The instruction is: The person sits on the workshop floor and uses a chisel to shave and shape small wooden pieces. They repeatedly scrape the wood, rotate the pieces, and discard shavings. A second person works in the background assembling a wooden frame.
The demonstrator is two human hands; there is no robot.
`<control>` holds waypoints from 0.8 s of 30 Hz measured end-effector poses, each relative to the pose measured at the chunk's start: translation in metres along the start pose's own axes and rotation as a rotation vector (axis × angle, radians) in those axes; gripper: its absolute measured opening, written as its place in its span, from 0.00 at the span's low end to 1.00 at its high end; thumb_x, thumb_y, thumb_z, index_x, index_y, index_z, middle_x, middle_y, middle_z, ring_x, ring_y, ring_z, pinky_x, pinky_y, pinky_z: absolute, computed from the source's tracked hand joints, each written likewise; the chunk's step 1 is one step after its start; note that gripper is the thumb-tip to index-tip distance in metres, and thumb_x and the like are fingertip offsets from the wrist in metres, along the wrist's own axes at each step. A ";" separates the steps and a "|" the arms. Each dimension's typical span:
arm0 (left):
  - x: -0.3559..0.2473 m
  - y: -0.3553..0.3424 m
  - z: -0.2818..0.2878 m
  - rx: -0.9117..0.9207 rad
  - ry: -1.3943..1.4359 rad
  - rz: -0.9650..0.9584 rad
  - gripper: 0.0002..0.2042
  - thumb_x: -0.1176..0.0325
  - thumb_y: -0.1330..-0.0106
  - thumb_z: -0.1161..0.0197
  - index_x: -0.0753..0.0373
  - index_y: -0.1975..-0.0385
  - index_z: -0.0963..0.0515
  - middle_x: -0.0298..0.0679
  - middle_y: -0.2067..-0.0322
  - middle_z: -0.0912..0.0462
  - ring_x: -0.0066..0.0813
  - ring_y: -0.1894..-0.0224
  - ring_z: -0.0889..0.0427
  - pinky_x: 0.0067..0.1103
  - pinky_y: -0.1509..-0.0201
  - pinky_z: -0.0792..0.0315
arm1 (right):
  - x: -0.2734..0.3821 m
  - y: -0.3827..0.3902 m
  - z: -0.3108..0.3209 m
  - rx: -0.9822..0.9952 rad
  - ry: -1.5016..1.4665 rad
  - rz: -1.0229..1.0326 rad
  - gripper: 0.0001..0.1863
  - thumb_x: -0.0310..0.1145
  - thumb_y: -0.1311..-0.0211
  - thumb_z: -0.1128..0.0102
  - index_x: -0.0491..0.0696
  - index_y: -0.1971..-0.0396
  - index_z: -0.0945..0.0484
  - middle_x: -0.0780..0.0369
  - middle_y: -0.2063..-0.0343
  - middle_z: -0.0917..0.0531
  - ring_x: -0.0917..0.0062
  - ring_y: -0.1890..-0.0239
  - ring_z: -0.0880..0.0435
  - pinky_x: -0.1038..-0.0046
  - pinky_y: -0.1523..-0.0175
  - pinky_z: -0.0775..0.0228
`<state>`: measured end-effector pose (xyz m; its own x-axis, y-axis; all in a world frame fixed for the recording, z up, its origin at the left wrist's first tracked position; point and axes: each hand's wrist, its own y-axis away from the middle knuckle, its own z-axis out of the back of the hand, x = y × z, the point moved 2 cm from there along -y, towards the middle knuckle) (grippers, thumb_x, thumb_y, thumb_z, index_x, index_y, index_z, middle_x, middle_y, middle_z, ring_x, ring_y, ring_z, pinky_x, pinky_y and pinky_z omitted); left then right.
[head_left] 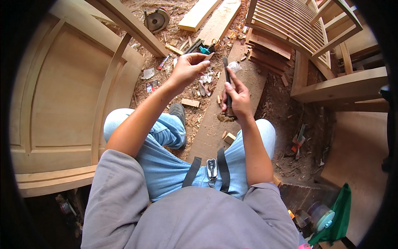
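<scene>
My left hand [185,71] pinches a small thin piece of pale wood [209,57] between thumb and fingers, raised above the shaving-strewn ground. My right hand [238,97] is wrapped round a long dark tool [226,68], possibly a chisel, held upright with its narrow end beside the wood piece. A long dusty plank [207,137] runs beneath my hands between my knees, with a small wood block [229,138] on it. Beyond my left hand lie a teal-and-black tool [204,50] and wood offcuts.
A panelled wooden frame [62,95] stands at the left. Behind are a circular saw [156,20] and boards [197,14]. At the right are a slatted frame [286,25], stacked planks [269,45] and a heavy timber frame [340,87]. A green cloth [340,211] and containers sit lower right.
</scene>
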<state>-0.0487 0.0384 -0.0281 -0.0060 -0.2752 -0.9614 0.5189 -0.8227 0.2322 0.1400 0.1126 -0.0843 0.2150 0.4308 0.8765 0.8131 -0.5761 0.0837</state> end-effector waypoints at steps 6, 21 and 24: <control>0.004 -0.004 0.000 -0.057 -0.241 -0.110 0.15 0.60 0.24 0.42 0.62 0.49 0.17 0.30 0.63 0.14 0.16 0.64 0.22 0.19 0.62 0.26 | 0.006 0.005 -0.013 0.074 0.002 -0.019 0.30 0.27 0.25 0.51 0.50 0.25 0.42 0.67 0.86 0.29 0.83 0.89 0.30 0.78 0.83 0.32; 0.007 -0.002 -0.005 0.021 -0.036 -0.029 0.11 0.65 0.24 0.41 0.64 0.55 0.17 0.32 0.66 0.13 0.14 0.67 0.18 0.15 0.62 0.25 | 0.010 0.013 -0.015 0.154 0.007 -0.085 0.30 0.28 0.25 0.50 0.54 0.25 0.42 0.65 0.84 0.28 0.82 0.89 0.29 0.79 0.83 0.31; 0.006 -0.001 -0.005 0.023 0.044 0.038 0.11 0.63 0.25 0.40 0.64 0.55 0.17 0.31 0.67 0.14 0.13 0.67 0.19 0.14 0.63 0.26 | 0.014 0.014 -0.013 0.162 -0.009 -0.099 0.30 0.28 0.25 0.50 0.55 0.25 0.41 0.65 0.84 0.28 0.82 0.89 0.29 0.79 0.83 0.31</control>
<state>-0.0445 0.0398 -0.0348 0.0512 -0.2851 -0.9571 0.4979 -0.8235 0.2719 0.1476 0.1010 -0.0651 0.1342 0.4863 0.8634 0.9068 -0.4116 0.0908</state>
